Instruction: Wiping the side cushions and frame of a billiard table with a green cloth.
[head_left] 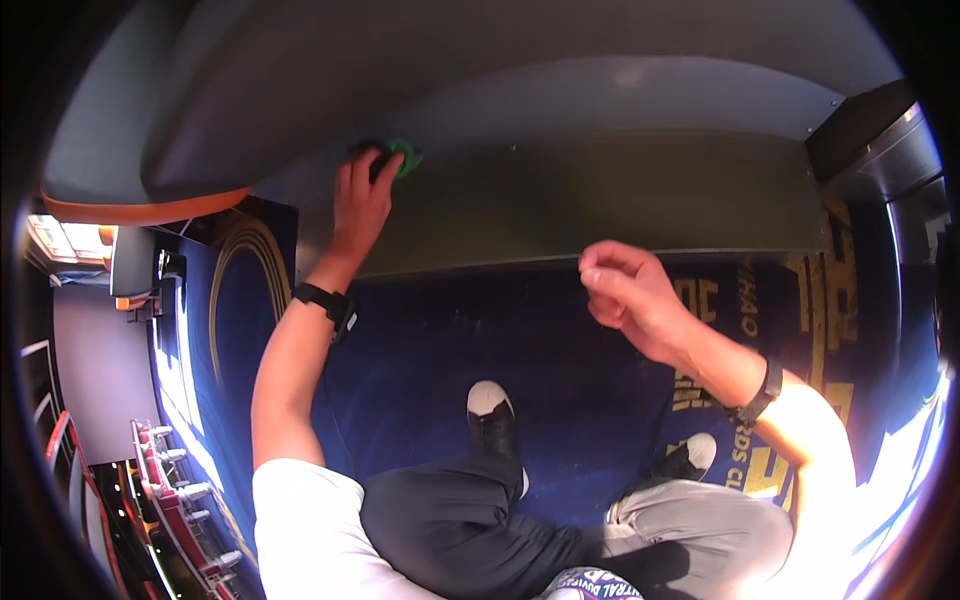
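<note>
1. Left hand (365,195): reaches to the upper left of the dark panel (640,195); its fingers are bent around the green item (407,160).
2. Green item: at the panel's upper left, below the grey curved body (330,90). The fingers and a black patch beside it hide part of its form, so its kind cannot be told; nor can firm contact with the surface.
3. Right hand (640,305): just in front of the panel's lower edge strip (590,258), fingers curled inward, thumb tip against the index finger. No object shows in it; a very small one cannot be ruled out.
4. Progress: the work appears to be under way, since the green item is in hand and at the surface. No line parts a finished area from an unfinished one, so what is done and what is left cannot be read. The panel's middle and right lie apart from the green item.
5. Surroundings: a blue carpet (400,330) with gold markings, two shoes (490,420) upon it; an orange edge (150,207) at left; a metal box (885,155) at upper right; a red rack (170,490) at lower left.
6. Obstructions: the curved body bounds the left hand's space above; nothing visible stands between the green item and the panel's middle.
</note>
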